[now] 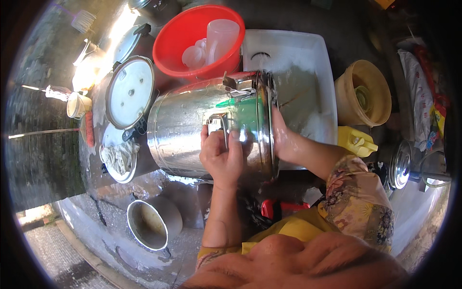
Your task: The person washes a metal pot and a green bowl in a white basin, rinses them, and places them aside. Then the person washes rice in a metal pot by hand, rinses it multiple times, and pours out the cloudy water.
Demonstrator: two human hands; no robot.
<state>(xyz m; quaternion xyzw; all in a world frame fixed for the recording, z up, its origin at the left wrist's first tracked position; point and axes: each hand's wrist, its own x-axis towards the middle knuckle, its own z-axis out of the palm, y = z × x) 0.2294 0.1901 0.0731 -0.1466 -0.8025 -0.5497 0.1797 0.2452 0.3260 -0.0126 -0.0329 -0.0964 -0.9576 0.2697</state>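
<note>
A large stainless steel barrel (184,119) lies tipped on its side before me, its mouth end facing right over a white plastic tub (326,72). My left hand (222,155) grips the wire side handle (224,126) of the barrel. At the mouth, my right hand (283,135) is against the rim, wet, with its fingers partly hidden behind the edge. A metal latch (240,86) sits on the barrel's wall near the rim. Cloudy water (297,97) shows in the tub. The barrel's inside is out of sight.
Behind the barrel stands a red basin (166,61) with translucent plastic containers. Pressure cooker lids (130,94) and a cloth (121,153) are at left, above an open pot (148,225). To the right are a tan bucket (346,94) and a yellow jug (355,141).
</note>
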